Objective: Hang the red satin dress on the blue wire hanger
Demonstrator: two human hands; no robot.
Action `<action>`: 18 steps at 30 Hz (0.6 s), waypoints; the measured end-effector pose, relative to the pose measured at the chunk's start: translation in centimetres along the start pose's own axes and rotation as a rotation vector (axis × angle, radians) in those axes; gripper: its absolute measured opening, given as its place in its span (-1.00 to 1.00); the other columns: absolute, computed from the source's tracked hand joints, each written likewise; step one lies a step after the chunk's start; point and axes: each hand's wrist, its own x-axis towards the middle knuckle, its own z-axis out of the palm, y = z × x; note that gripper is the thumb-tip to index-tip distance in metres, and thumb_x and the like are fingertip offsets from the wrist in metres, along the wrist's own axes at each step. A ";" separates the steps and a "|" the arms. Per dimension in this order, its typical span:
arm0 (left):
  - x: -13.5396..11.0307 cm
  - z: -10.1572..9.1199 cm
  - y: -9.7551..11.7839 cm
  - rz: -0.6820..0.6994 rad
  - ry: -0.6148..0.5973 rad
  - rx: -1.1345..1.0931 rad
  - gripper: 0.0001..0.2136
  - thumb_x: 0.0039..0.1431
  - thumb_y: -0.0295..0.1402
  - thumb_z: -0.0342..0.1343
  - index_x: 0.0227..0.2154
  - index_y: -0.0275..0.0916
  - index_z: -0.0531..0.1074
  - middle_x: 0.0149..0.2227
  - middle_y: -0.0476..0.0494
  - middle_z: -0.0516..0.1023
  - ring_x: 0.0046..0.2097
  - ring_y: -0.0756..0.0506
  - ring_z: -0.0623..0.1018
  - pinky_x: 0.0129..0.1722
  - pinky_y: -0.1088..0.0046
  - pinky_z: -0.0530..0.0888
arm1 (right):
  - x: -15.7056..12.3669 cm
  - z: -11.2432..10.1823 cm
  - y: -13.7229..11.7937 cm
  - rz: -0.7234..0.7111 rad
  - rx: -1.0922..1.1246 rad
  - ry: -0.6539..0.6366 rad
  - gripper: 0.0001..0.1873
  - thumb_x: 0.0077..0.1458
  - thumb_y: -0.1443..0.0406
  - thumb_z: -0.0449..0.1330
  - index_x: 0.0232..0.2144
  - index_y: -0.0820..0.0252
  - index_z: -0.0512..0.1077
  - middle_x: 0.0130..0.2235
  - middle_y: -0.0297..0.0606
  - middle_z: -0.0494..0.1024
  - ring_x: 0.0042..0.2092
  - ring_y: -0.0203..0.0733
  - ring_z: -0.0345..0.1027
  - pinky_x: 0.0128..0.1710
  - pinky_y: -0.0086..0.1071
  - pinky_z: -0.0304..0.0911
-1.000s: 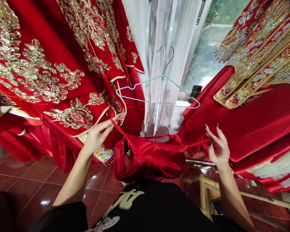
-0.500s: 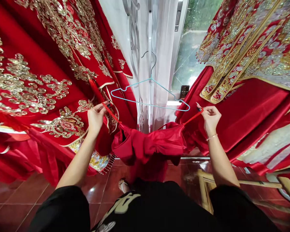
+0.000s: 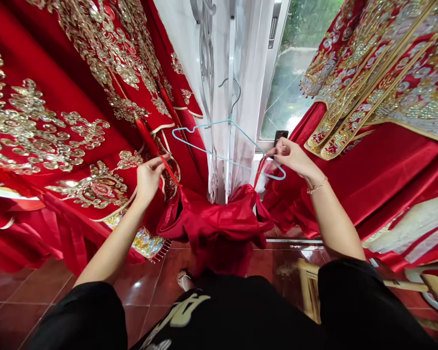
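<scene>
The light-blue wire hanger (image 3: 211, 151) hangs in front of a sheer white curtain (image 3: 246, 97), its long lower bar slanting down from upper left to lower right, above and between the hands. The right hand (image 3: 290, 158) is the nearer one: its fingers (image 3: 273, 151) are closed in a pinch right at the hanger's lower right corner, on a thin red strap (image 3: 259, 174) rising from the bunched red satin garment (image 3: 211, 226). The left hand (image 3: 149, 180) is well to the left of the hanger, and its fingers (image 3: 156, 163) are pinched on a second red strap (image 3: 170, 170) that runs down to the garment's other side.

The garment sags just below the hanger, not touching the bar as far as this view shows. The right fingers hide the top of their strap, so whether it has passed around the wire is hard to tell; it seems to lie just beside it. Embroidered red robes (image 3: 76, 121) crowd both sides, and the left strap's end is lost against one.
</scene>
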 end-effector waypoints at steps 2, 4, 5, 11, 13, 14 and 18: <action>-0.4 0.3 0.0 -0.005 0.008 0.011 -0.78 0.11 -0.38 0.16 -0.20 -0.24 0.64 -0.06 -0.16 0.68 0.08 -0.23 0.60 0.21 0.16 0.46 | 0.1 0.3 -0.2 0.032 -0.045 -0.058 -0.67 -0.06 0.19 0.33 -0.41 0.07 0.21 -0.43 -0.41 0.48 -0.49 -0.33 0.30 -0.48 -0.41 0.23; -0.4 0.5 0.1 0.009 0.056 -0.007 -0.76 0.13 -0.37 0.15 -0.19 -0.24 0.64 -0.04 -0.16 0.67 0.08 -0.22 0.60 0.21 0.18 0.46 | 0.2 0.5 -0.2 -0.013 -0.173 -0.050 -0.67 -0.09 0.18 0.36 -0.34 0.09 0.30 -0.48 -0.46 0.42 -0.52 -0.35 0.22 -0.48 -0.42 0.16; -0.2 0.6 0.1 0.023 0.087 -0.019 -0.75 0.14 -0.37 0.14 -0.17 -0.24 0.63 -0.03 -0.16 0.67 0.08 -0.21 0.60 0.20 0.20 0.46 | 0.2 0.4 -0.1 -0.048 -0.240 -0.035 -0.68 -0.10 0.17 0.37 -0.33 0.12 0.36 -0.51 -0.47 0.39 -0.51 -0.35 0.19 -0.47 -0.42 0.14; 1.0 -0.1 0.4 0.085 0.132 0.004 -0.74 0.17 -0.40 0.09 -0.15 -0.27 0.63 -0.07 -0.17 0.68 0.03 -0.16 0.62 0.16 0.29 0.47 | 1.7 -2.1 1.2 -0.123 -0.300 0.093 -0.62 -0.03 0.00 0.33 -0.56 0.18 0.48 -0.63 -0.41 0.31 -0.53 -0.32 0.15 -0.51 -0.38 0.09; 1.1 -0.2 0.3 0.094 0.155 -0.019 -0.74 0.18 -0.40 0.08 -0.16 -0.27 0.63 -0.09 -0.16 0.69 0.02 -0.14 0.62 0.15 0.31 0.49 | 2.4 -2.8 1.5 -0.141 -0.287 0.087 -0.59 -0.06 -0.04 0.35 -0.59 0.16 0.49 -0.62 -0.37 0.37 -0.50 -0.28 0.22 -0.49 -0.37 0.15; 1.2 -0.2 0.2 0.094 0.172 -0.039 -0.74 0.17 -0.40 0.09 -0.17 -0.27 0.64 -0.11 -0.16 0.69 0.00 -0.14 0.63 0.13 0.31 0.50 | 2.7 -3.1 1.6 -0.151 -0.278 0.074 -0.58 -0.09 -0.06 0.36 -0.61 0.15 0.49 -0.61 -0.35 0.40 -0.49 -0.26 0.25 -0.47 -0.36 0.18; 2.5 -0.1 0.1 0.055 0.228 -0.159 -0.80 0.16 -0.33 0.16 -0.26 -0.30 0.64 -0.23 -0.19 0.71 -0.10 -0.14 0.67 0.00 0.29 0.58 | 3.5 -3.6 1.4 -0.150 -0.258 0.000 -0.52 -0.15 -0.13 0.36 -0.62 0.15 0.52 -0.57 -0.31 0.49 -0.49 -0.28 0.28 -0.47 -0.37 0.18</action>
